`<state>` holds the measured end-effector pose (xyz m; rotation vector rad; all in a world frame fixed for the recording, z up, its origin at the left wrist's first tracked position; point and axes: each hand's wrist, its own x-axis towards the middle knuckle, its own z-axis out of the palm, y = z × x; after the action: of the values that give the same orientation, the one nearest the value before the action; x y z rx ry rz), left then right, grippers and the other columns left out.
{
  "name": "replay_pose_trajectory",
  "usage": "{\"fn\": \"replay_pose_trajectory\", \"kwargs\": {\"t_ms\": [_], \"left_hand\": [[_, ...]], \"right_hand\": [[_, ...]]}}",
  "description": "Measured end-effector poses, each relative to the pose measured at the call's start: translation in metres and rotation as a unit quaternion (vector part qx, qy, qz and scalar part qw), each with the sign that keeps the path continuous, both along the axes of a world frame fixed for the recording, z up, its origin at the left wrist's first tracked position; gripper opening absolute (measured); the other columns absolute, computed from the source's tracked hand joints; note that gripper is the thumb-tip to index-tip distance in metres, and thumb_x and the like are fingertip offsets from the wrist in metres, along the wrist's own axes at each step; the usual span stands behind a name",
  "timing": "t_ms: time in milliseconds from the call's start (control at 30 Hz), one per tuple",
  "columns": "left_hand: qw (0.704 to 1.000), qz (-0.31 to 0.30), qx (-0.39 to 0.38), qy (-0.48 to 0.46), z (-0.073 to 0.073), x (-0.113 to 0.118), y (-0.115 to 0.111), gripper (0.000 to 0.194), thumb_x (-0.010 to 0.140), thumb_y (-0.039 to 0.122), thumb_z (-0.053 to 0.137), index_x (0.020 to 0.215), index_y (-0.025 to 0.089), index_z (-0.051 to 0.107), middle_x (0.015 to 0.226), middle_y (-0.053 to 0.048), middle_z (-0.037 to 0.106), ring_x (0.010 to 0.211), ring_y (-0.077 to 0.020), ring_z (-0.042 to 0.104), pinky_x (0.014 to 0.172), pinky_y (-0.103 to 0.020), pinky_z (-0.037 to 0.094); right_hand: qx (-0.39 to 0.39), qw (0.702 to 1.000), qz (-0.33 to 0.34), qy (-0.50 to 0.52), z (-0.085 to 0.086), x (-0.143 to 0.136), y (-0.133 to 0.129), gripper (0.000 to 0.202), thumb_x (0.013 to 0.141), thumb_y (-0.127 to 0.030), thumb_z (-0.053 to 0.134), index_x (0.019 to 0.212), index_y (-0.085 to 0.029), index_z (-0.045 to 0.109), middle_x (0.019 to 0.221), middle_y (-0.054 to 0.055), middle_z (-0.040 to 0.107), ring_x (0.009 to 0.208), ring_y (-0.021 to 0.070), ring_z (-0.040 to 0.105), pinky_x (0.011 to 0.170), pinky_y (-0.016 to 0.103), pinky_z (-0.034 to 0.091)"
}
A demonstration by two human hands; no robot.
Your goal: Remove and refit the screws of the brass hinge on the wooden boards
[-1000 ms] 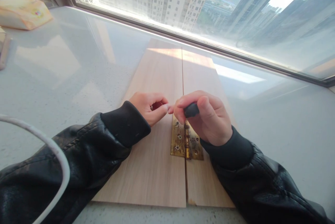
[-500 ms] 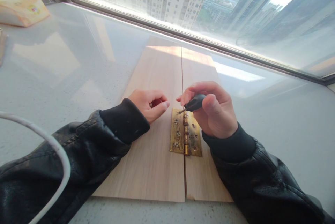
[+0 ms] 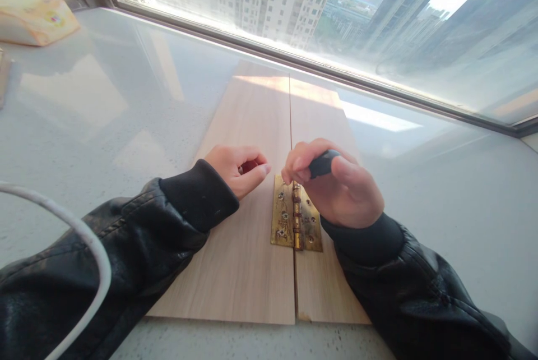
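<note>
A brass hinge (image 3: 297,217) lies across the seam between two pale wooden boards, the wider left board (image 3: 235,270) and the narrower right board (image 3: 321,292). Several screws show in its left leaf; the right leaf has visible holes. My right hand (image 3: 336,180) grips a dark-handled screwdriver (image 3: 323,164) over the hinge's far end, with the tool's tip hidden by the fingers. Just left of the hinge, my left hand (image 3: 241,169) is curled above the left board, thumb and fingertips together; something small inside the curl is too unclear to name.
A white cable (image 3: 94,242) loops across the lower left, in front of my left sleeve. At the back left sits a pale orange-and-white package (image 3: 37,15). The window frame (image 3: 252,46) borders the speckled white surface (image 3: 138,119).
My right fingers have closed further around the screwdriver and dipped toward the hinge, covering its shaft. My left hand keeps its pose. The view has shifted slightly.
</note>
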<state>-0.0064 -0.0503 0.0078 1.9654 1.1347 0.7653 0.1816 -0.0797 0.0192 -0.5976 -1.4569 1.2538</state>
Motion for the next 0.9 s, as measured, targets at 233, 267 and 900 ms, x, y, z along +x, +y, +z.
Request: {"fn": "replay_pose_trajectory", "kwargs": {"t_ms": [233, 267, 900], "left_hand": [[1.0, 0.001, 0.006, 0.005, -0.0009, 0.0001, -0.0002, 0.025, 0.086, 0.034, 0.055, 0.076, 0.015, 0.068, 0.062, 0.002, 0.062, 0.056, -0.0094, 0.047, 0.057, -0.024, 0.036], [1.0, 0.001, 0.008, 0.004, -0.0011, 0.0002, 0.0, 0.026, 0.086, 0.034, 0.055, 0.076, 0.014, 0.068, 0.062, 0.002, 0.062, 0.056, -0.0094, 0.047, 0.058, -0.025, 0.036], [1.0, 0.0, 0.003, -0.001, -0.0012, 0.0008, 0.0002, 0.027, 0.086, 0.035, 0.056, 0.078, 0.014, 0.07, 0.062, 0.002, 0.062, 0.056, -0.0092, 0.046, 0.057, -0.025, 0.035]], "right_hand": [[0.016, 0.997, -0.078, 0.013, -0.0081, 0.0006, 0.0028, 0.025, 0.084, -0.04, 0.077, 0.104, -0.028, 0.07, 0.085, -0.001, 0.057, 0.079, 0.0143, 0.056, 0.079, 0.034, 0.048], [0.018, 0.996, -0.082, 0.018, -0.0084, 0.0005, 0.0031, 0.024, 0.081, -0.04, 0.08, 0.1, -0.029, 0.068, 0.083, -0.002, 0.058, 0.077, 0.0139, 0.056, 0.078, 0.034, 0.049], [-0.014, 0.999, -0.051, -0.013, -0.0074, -0.0031, -0.0019, 0.032, 0.09, -0.054, 0.066, 0.097, -0.024, 0.056, 0.073, -0.002, 0.061, 0.071, 0.0144, 0.057, 0.069, 0.032, 0.044]]}}
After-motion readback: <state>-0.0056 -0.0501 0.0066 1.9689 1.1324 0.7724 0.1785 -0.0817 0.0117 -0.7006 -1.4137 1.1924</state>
